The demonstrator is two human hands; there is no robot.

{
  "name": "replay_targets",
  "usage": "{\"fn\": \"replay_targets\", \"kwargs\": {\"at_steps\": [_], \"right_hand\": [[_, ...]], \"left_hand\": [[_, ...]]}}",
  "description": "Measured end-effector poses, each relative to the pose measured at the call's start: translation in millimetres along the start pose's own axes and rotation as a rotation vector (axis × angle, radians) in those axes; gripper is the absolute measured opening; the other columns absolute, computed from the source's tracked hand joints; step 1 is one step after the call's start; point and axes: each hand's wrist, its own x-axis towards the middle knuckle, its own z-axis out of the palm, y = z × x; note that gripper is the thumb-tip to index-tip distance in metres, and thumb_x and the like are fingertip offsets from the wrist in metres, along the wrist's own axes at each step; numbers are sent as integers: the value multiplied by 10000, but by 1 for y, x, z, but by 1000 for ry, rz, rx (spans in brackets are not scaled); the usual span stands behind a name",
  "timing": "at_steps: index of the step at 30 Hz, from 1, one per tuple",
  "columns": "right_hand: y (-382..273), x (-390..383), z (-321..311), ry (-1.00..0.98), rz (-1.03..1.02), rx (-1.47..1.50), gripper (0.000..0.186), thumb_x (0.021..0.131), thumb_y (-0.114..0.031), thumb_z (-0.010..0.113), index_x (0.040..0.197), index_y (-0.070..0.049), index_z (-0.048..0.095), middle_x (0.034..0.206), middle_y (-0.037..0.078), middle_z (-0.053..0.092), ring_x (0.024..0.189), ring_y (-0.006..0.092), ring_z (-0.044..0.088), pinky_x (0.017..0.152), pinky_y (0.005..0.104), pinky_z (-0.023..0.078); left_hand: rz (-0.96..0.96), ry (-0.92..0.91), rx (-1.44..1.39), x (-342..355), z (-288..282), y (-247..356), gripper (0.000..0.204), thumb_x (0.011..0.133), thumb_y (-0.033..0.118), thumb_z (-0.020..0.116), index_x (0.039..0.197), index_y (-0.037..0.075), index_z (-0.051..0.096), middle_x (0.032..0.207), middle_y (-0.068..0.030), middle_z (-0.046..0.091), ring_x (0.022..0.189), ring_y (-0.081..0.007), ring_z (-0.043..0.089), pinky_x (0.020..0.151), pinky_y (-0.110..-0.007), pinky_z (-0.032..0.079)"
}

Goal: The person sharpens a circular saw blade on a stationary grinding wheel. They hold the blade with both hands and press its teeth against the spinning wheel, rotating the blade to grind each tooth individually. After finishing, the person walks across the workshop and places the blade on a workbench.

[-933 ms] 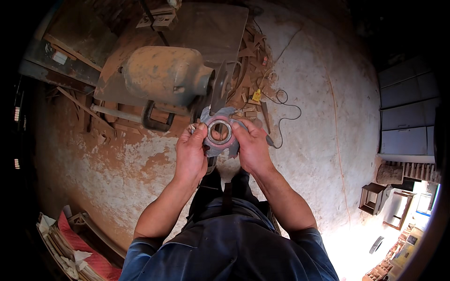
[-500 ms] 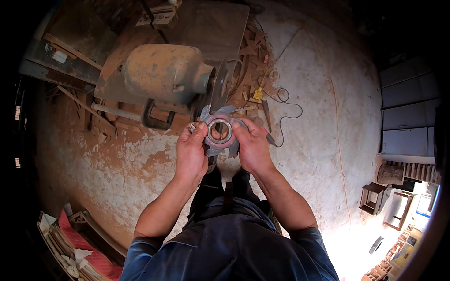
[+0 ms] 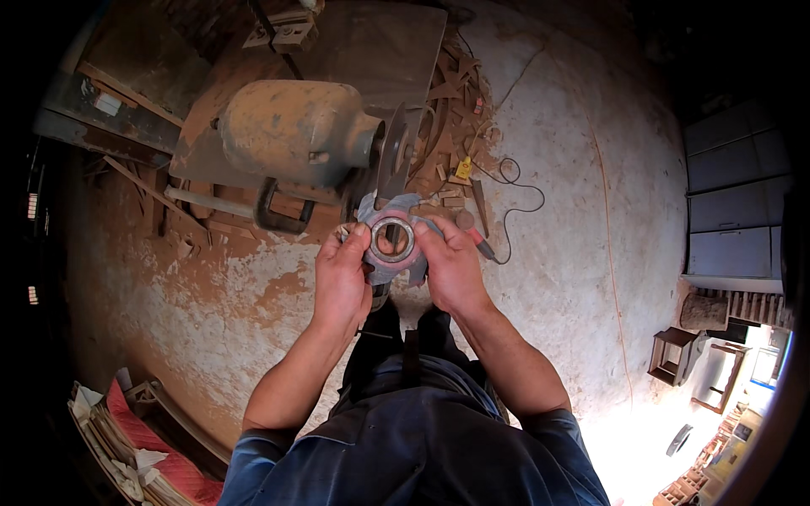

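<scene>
Between both hands, in front of my body, I hold a ring-shaped piece (image 3: pixel 387 271) with a round metal rim, a pinkish band and ragged grey flaps. Through its central hole, fingers show behind it. My left hand (image 3: pixel 340 274) pinches its left side, thumb on the front. On the right side, my right hand (image 3: pixel 456 270) grips it the same way. Just beyond stands a dusty motor (image 3: pixel 291 131), with a thin disc (image 3: pixel 394 152) on its shaft end. The far flaps of the piece come close to the disc's near edge; whether they touch, I cannot tell.
Wood offcuts (image 3: pixel 451 101) are heaped right of the machine table (image 3: pixel 363 51). A yellow object (image 3: pixel 462 169) and a red-and-black tool (image 3: pixel 481 244) with a cord lie on the floor (image 3: pixel 557 211). Grey cabinets (image 3: pixel 734 211) line the right; a red cloth (image 3: pixel 152 447) lies at lower left.
Both hands and the ring-shaped piece have shifted very slightly to the left. My grip stays the same.
</scene>
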Motion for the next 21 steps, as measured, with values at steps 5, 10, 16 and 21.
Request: {"fn": "replay_targets", "kwargs": {"at_steps": [5,10,16,21], "right_hand": [[-5,-1,-2,-21,40,-60,251,933,-237,545,975,-6,634,662,7,581,518,59,486,446,236,379],[-1,3,0,-2,-24,-41,259,929,-243,550,970,-1,634,644,4,570,495,62,474,433,240,369],[2,4,-3,-20,-36,-63,258,931,-246,544,983,-9,632,644,5,566,503,62,477,438,247,374],[-3,0,-2,-17,18,-92,257,935,-251,540,989,-16,629,638,4,559,506,61,483,441,249,381]], "left_hand": [[-26,-30,21,4,-6,1,144,940,136,510,1016,14,508,925,-101,620,811,-170,626,726,-325,534],[13,-93,64,7,-4,2,167,948,144,489,1028,1,521,961,-119,629,863,-193,644,770,-344,547],[30,-84,104,7,-2,3,175,952,147,491,1010,-9,546,950,-112,640,863,-185,648,778,-341,545],[25,-98,89,6,-2,5,199,950,150,496,1044,-17,552,966,-118,643,872,-190,650,784,-339,545]]}}
